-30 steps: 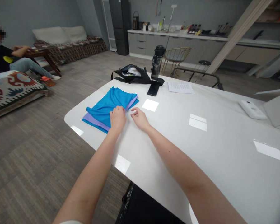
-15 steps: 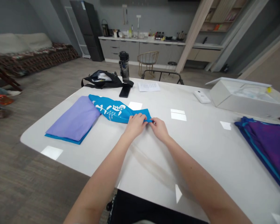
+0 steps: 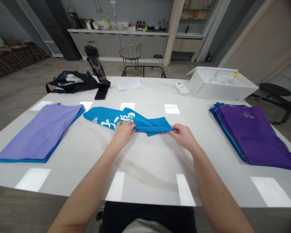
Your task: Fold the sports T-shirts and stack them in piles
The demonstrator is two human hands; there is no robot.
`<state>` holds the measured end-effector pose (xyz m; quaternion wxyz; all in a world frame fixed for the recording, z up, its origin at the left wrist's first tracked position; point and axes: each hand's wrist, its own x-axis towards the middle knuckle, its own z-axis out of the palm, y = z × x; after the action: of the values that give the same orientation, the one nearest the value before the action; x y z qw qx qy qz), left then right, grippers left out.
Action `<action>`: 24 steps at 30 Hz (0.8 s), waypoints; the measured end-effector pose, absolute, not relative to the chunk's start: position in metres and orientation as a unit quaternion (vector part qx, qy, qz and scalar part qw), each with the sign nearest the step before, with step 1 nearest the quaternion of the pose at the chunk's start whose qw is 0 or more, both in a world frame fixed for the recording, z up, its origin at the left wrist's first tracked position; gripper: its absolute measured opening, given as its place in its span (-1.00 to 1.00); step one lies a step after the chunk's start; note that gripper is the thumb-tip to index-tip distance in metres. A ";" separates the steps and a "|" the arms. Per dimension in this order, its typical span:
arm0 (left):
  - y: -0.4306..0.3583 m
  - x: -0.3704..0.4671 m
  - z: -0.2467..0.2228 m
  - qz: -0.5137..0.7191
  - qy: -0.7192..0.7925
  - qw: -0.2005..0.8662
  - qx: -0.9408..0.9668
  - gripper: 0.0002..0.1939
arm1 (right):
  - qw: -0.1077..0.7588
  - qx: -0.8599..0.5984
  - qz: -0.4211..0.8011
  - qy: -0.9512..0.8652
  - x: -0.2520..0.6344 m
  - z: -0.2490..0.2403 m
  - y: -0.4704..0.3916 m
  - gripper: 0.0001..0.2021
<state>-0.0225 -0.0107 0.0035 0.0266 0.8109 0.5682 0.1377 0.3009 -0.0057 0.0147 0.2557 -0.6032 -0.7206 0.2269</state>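
Note:
A blue T-shirt (image 3: 145, 122) with white lettering lies bunched in a long strip across the middle of the table. My left hand (image 3: 124, 132) is closed on its near edge, beside the lettering, with the fingertips over the cloth. The right-hand corner of the shirt is pinched between the thumb and fingers of my right hand (image 3: 183, 134). Between my two hands the near edge runs in a straight fold. A short flap of blue cloth hangs out below that fold, toward me.
Folded lilac and blue clothes (image 3: 41, 132) lie at left, a purple folded pile (image 3: 254, 136) at right. Along the back are a black bag (image 3: 72, 82), a bottle (image 3: 95, 63), a phone (image 3: 102, 92), a paper sheet (image 3: 129, 84), a white device (image 3: 181, 88) and a white box (image 3: 223, 85).
My hands have moved apart along the shirt's near edge, the left one leftward and the right one rightward, stretching the edge between them. The view has turned to the right.

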 end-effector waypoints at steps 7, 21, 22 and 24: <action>-0.028 -0.023 0.001 0.190 0.462 0.132 0.856 -0.80 | 0.089 -0.554 0.404 -0.722 0.327 0.038 -0.022 -0.56; -0.047 -0.003 0.014 0.123 0.498 0.289 0.808 -0.71 | 0.093 -0.546 0.216 -0.804 0.248 0.001 -0.028 -0.87; -0.046 -0.003 0.013 0.131 0.530 0.262 0.796 -0.69 | 0.088 -0.565 0.213 -0.792 0.252 0.004 -0.028 -0.88; -0.044 -0.003 0.008 0.135 0.573 0.206 0.782 -0.53 | 0.096 -0.619 0.192 -0.756 0.264 0.009 -0.024 -0.87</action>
<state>-0.0029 -0.0437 0.0082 0.2058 0.7819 0.5729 0.1347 0.2637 -0.0242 0.0088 0.0958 -0.6187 -0.7557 0.1924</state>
